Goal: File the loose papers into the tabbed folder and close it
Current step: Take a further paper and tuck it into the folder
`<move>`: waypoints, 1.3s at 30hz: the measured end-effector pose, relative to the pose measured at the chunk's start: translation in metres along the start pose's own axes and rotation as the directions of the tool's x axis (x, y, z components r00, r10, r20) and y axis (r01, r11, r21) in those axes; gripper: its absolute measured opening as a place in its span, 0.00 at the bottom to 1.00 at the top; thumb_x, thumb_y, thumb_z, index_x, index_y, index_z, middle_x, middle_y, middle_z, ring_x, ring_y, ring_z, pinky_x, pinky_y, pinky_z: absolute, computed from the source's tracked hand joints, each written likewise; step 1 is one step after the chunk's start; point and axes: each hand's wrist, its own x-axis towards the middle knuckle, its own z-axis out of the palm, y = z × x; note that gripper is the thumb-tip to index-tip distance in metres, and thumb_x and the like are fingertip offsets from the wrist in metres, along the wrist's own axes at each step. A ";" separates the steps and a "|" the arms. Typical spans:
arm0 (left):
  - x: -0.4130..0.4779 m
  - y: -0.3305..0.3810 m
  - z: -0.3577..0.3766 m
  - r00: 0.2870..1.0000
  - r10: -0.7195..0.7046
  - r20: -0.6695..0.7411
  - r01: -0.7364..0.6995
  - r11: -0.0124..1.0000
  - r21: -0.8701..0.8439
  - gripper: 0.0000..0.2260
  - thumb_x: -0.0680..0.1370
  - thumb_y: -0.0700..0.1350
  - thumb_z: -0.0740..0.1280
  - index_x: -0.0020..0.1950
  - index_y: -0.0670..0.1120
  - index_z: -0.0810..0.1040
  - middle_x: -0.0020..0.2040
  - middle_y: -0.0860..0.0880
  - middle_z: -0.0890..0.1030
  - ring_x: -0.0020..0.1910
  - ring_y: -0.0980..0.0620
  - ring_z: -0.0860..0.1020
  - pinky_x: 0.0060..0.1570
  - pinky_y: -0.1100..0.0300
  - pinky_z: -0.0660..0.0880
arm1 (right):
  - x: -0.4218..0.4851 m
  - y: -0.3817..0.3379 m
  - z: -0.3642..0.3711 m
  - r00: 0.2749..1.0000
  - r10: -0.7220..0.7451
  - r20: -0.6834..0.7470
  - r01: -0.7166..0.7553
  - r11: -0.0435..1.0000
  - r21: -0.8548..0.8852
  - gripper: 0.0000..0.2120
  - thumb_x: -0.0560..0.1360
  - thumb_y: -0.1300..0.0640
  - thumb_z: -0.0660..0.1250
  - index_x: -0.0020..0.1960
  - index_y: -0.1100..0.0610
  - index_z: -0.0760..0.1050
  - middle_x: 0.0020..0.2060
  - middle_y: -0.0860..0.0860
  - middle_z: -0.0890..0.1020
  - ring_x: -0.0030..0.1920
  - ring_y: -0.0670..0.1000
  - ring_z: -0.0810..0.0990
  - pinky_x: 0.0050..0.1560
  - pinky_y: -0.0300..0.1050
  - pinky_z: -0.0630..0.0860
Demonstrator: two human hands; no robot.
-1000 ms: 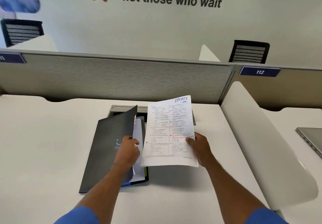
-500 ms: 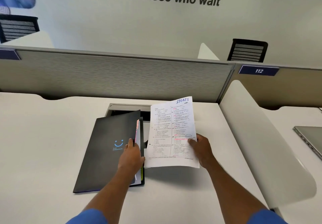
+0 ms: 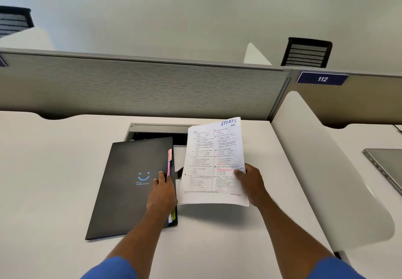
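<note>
A black folder (image 3: 128,183) with a blue smiley logo lies on the white desk (image 3: 43,170), its cover nearly flat. Pink and yellow tabs (image 3: 169,159) stick out along its right edge. My left hand (image 3: 162,191) rests on that right edge, fingers at the cover's rim by the tabs. My right hand (image 3: 250,183) holds a printed sheet (image 3: 214,161) headed "SPORTS" by its lower right side, lifted just right of the folder.
A grey cable hatch (image 3: 156,130) is set in the desk behind the folder. A grey partition (image 3: 141,87) closes the back. A white curved divider (image 3: 326,170) stands to the right, with a laptop (image 3: 385,165) beyond it.
The folder cover has swung down from raised to almost shut under my left hand. The sheet in my right hand has stayed nearly in place.
</note>
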 end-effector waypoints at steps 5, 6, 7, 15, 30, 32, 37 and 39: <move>0.003 -0.001 -0.003 0.998 0.024 0.058 -0.023 1.000 -0.003 0.27 0.77 0.38 0.57 0.75 0.50 0.62 0.77 0.41 0.53 0.73 0.37 0.60 0.66 0.47 0.70 | 0.000 0.000 -0.001 1.000 0.002 -0.002 -0.002 1.000 0.011 0.11 0.76 0.66 0.64 0.45 0.53 0.81 0.44 0.50 0.86 0.43 0.54 0.85 0.51 0.52 0.81; 0.003 -0.001 -0.004 0.997 0.029 0.071 -0.030 0.999 0.013 0.24 0.77 0.38 0.57 0.73 0.50 0.66 0.77 0.40 0.52 0.72 0.36 0.61 0.66 0.47 0.70 | 0.000 0.001 -0.002 1.000 0.002 -0.004 -0.002 1.000 0.012 0.11 0.76 0.66 0.64 0.45 0.53 0.81 0.44 0.50 0.86 0.43 0.54 0.85 0.50 0.52 0.81; 0.003 -0.001 -0.005 0.996 0.031 0.082 -0.034 0.999 0.029 0.22 0.77 0.39 0.57 0.71 0.49 0.69 0.77 0.39 0.52 0.72 0.36 0.61 0.66 0.47 0.70 | 0.000 0.000 -0.002 1.000 0.002 -0.005 -0.002 1.000 0.007 0.11 0.76 0.66 0.64 0.45 0.53 0.81 0.44 0.50 0.86 0.44 0.54 0.85 0.50 0.52 0.81; -0.002 -0.001 -0.018 0.998 0.017 0.064 -0.016 1.000 -0.010 0.15 0.77 0.42 0.59 0.63 0.43 0.75 0.73 0.41 0.61 0.69 0.39 0.67 0.61 0.47 0.74 | -0.002 0.001 -0.002 1.000 -0.009 0.003 0.009 1.000 -0.007 0.09 0.76 0.65 0.64 0.45 0.54 0.81 0.45 0.51 0.86 0.45 0.56 0.85 0.51 0.54 0.81; -0.023 -0.013 -0.062 0.992 -0.042 -0.121 -0.005 0.932 -0.363 0.22 0.75 0.33 0.58 0.70 0.41 0.70 0.75 0.46 0.65 0.69 0.44 0.70 0.65 0.53 0.70 | -0.005 -0.020 0.022 0.999 -0.038 0.030 0.039 0.999 -0.038 0.09 0.77 0.63 0.64 0.46 0.52 0.80 0.45 0.51 0.86 0.44 0.55 0.85 0.49 0.53 0.82; -0.026 -0.015 -0.065 0.989 -0.048 -0.142 -0.012 0.919 -0.393 0.22 0.75 0.32 0.58 0.69 0.41 0.71 0.73 0.45 0.68 0.67 0.43 0.72 0.62 0.53 0.72 | -0.004 -0.022 0.025 0.998 -0.040 0.045 0.042 0.998 -0.038 0.08 0.77 0.62 0.64 0.46 0.52 0.80 0.47 0.52 0.86 0.45 0.56 0.85 0.50 0.55 0.83; -0.030 -0.019 -0.072 0.984 -0.067 -0.165 -0.004 0.918 -0.397 0.21 0.75 0.32 0.58 0.67 0.40 0.72 0.71 0.44 0.70 0.65 0.42 0.72 0.61 0.53 0.70 | -0.005 -0.033 0.040 0.995 -0.060 0.074 0.066 0.994 -0.084 0.07 0.78 0.62 0.63 0.51 0.57 0.79 0.48 0.53 0.85 0.45 0.55 0.84 0.48 0.51 0.82; -0.031 -0.019 -0.073 0.984 -0.079 -0.162 0.011 0.923 -0.386 0.21 0.74 0.32 0.59 0.67 0.38 0.72 0.72 0.44 0.69 0.67 0.42 0.70 0.63 0.53 0.68 | -0.006 -0.036 0.048 0.992 -0.080 0.093 0.092 0.988 -0.128 0.08 0.78 0.62 0.63 0.52 0.59 0.79 0.48 0.53 0.85 0.46 0.55 0.84 0.46 0.50 0.81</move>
